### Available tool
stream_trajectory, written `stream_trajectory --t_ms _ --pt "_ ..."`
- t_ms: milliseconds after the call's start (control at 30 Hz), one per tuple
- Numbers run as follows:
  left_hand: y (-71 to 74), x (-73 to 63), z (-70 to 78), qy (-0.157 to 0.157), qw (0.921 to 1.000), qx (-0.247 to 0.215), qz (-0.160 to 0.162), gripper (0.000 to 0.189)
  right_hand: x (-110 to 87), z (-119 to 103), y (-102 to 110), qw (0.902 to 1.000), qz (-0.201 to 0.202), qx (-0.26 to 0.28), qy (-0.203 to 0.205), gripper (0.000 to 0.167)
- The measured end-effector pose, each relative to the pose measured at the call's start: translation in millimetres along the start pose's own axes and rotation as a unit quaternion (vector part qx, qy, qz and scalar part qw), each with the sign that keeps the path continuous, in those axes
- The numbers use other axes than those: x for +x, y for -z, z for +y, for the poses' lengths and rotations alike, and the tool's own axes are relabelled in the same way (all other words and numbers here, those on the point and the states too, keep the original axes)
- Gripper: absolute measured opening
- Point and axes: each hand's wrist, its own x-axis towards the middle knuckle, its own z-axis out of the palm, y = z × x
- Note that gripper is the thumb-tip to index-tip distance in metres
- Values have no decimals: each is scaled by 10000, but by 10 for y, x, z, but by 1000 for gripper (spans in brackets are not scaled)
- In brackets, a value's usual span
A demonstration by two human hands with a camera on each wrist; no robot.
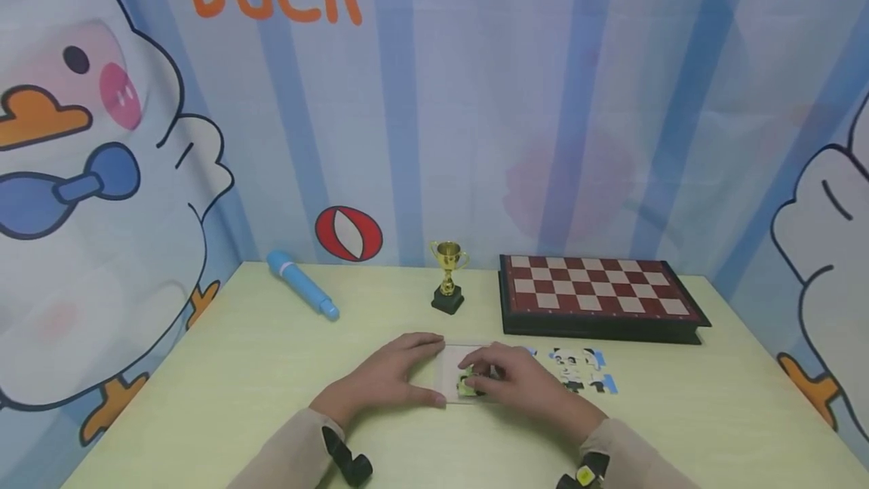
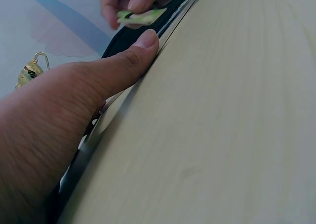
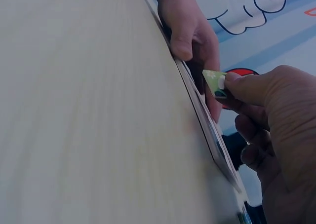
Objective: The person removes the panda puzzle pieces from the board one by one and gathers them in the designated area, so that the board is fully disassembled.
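Observation:
My right hand point(image 1: 519, 379) pinches a green jigsaw puzzle piece point(image 3: 212, 80) with white and black print between thumb and fingers. The piece is over the right part of a pale, flat puzzle tray point(image 1: 448, 372); in the left wrist view it looks tilted and raised above the tray. My left hand point(image 1: 387, 372) rests at the tray's left side, its thumb touching the near corner and its fairly straight fingers the far corner. Several loose puzzle pieces point(image 1: 573, 367) with a panda print lie on the table right of the tray, partly hidden behind my right hand.
A red-and-white chessboard box point(image 1: 597, 296) stands at the back right. A small gold trophy point(image 1: 448, 278) on a black base is behind the tray. At the back left lies a blue microphone-shaped stick point(image 1: 303, 285). A duck-print curtain point(image 1: 462, 96) hangs behind the pale table point(image 1: 224, 368).

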Motion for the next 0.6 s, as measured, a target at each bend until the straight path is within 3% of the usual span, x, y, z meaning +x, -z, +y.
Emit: stream_trajectory --t_ms 400,600 --pt "1 14 -6 -19 10000 72 -40 101 -545 226 398 9996 -34 -157 225 18" --pt "-13 12 -13 -17 10000 59 -38 101 -670 285 480 9990 -160 -371 194 17"
